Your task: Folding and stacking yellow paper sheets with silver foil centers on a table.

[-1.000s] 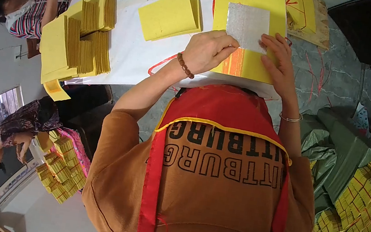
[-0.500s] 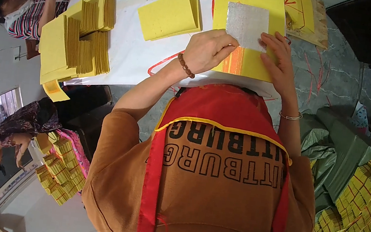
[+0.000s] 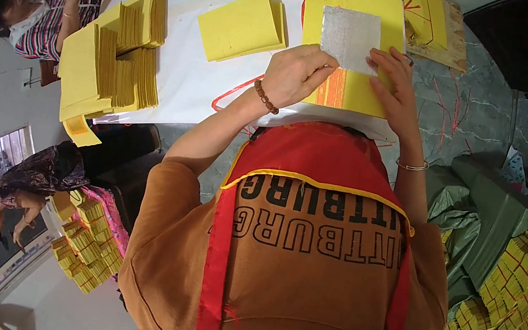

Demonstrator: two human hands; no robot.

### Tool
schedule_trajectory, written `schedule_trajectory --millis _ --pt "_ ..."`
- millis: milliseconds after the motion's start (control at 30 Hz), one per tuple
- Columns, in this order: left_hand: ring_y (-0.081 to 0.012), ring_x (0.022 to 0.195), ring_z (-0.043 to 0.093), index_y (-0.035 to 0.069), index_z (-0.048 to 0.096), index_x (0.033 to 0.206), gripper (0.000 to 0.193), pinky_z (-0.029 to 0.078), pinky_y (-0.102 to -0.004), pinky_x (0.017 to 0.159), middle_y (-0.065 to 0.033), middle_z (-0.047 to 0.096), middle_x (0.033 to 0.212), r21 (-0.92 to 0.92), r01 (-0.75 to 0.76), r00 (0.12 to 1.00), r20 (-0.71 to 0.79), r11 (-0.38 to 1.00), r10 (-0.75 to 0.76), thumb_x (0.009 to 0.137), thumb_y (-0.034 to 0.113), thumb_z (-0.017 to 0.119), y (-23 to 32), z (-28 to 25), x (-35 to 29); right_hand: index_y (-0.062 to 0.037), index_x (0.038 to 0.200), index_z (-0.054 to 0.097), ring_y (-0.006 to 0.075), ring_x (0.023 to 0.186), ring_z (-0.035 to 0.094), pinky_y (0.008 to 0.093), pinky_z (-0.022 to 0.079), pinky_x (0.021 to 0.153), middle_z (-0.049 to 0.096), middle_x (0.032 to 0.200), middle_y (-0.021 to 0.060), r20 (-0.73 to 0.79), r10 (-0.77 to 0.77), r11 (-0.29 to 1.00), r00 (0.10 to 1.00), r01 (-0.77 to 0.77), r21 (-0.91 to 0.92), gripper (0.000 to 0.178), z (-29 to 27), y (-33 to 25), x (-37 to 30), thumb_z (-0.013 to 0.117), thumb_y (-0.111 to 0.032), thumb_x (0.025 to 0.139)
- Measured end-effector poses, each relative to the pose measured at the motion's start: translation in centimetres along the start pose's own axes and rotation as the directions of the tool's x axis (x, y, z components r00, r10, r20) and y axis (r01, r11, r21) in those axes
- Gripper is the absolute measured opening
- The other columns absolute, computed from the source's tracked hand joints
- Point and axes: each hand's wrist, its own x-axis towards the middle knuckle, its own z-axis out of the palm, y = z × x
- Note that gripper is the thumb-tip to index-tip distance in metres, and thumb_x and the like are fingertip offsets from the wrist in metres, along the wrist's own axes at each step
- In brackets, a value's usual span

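A yellow paper sheet or stack (image 3: 313, 15) lies at the table's near right edge, with an orange patch (image 3: 335, 88) on its lower part. On it rests a silver foil square (image 3: 350, 38). My left hand (image 3: 296, 74) is closed in a pinch at the foil's near left corner; the fingertips partly hide that corner. My right hand (image 3: 398, 86) lies with fingers apart along the right side, its fingertips touching the foil's right edge and the yellow paper.
Left of my hands lies a folded yellow paper stack (image 3: 240, 28) on the white table (image 3: 185, 78). Upright yellow bundles (image 3: 91, 67) line the table's left side. A co-worker in stripes (image 3: 49, 27) handles yellow stacks; another person (image 3: 36, 182) is at lower left. Tied yellow bundles (image 3: 512, 284) are piled at right.
Both my hands keep nearly the same place on the foil and yellow paper. The view has shifted slightly. At far left, the striped co-worker's hand has moved down a little on the yellow stacks.
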Motion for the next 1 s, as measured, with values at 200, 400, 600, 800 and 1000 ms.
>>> schedule_trajectory --millis 200,400,600,800,1000 --pt "-0.0252 0.069 0.058 0.009 0.064 0.086 0.009 0.045 -0.0361 0.058 -0.0072 0.058 0.074 0.001 0.018 1.000 -0.002 1.000 -0.018 0.084 0.016 0.058 0.1 0.2 -0.2 -0.0089 0.120 0.056 0.0271 0.130 0.030 0.0382 0.023 0.108 0.051 0.128 0.0053 -0.002 -0.022 1.000 1.000 0.022 0.008 0.038 0.0 0.2 -0.1 0.060 -0.016 0.083" --pt "-0.0254 0.069 0.058 0.009 0.063 0.085 0.009 0.045 -0.0364 0.058 -0.0073 0.057 0.072 0.006 0.017 1.000 -0.008 1.000 -0.017 0.083 0.016 0.058 0.4 0.1 -0.3 -0.0092 0.120 0.056 0.0271 0.130 0.029 0.0384 0.023 0.108 0.051 0.129 0.0053 -0.008 -0.028 0.999 1.000 0.028 0.024 0.038 0.1 0.4 -0.1 0.060 -0.016 0.083" --pt "-0.0257 0.069 0.057 0.009 0.063 0.086 0.007 0.045 -0.0349 0.058 -0.0076 0.058 0.075 0.015 0.016 1.000 -0.001 1.000 -0.016 0.083 0.014 0.059 0.1 0.3 -0.5 -0.0091 0.120 0.056 0.0273 0.131 0.029 0.0386 0.022 0.108 0.051 0.129 0.0055 -0.005 -0.054 0.999 0.999 0.054 0.006 0.037 0.0 0.4 -0.1 0.060 -0.017 0.084" --pt "-0.0215 0.077 0.056 0.006 0.064 0.093 0.014 0.045 -0.0308 0.063 -0.0083 0.060 0.088 -0.202 0.070 0.963 -0.244 0.977 -0.119 0.080 0.005 0.061 0.5 0.3 -1.2 -0.0095 0.120 0.056 0.0273 0.130 0.029 0.0387 0.023 0.108 0.051 0.129 0.0055 -0.008 -0.051 0.999 0.999 0.051 0.000 0.038 0.0 0.6 0.0 0.060 -0.017 0.084" --pt "-0.0245 0.112 0.045 0.007 0.054 0.116 0.036 0.040 -0.0358 0.091 -0.0138 0.047 0.123 -0.067 0.184 0.947 -0.256 0.981 -0.195 0.081 0.013 0.064 -0.7 1.1 -2.0 -0.0100 0.120 0.056 0.0274 0.130 0.030 0.0386 0.023 0.108 0.051 0.129 0.0051 -0.006 -0.051 0.999 0.999 0.051 -0.001 0.038 0.0 0.7 0.0 0.060 -0.018 0.084"
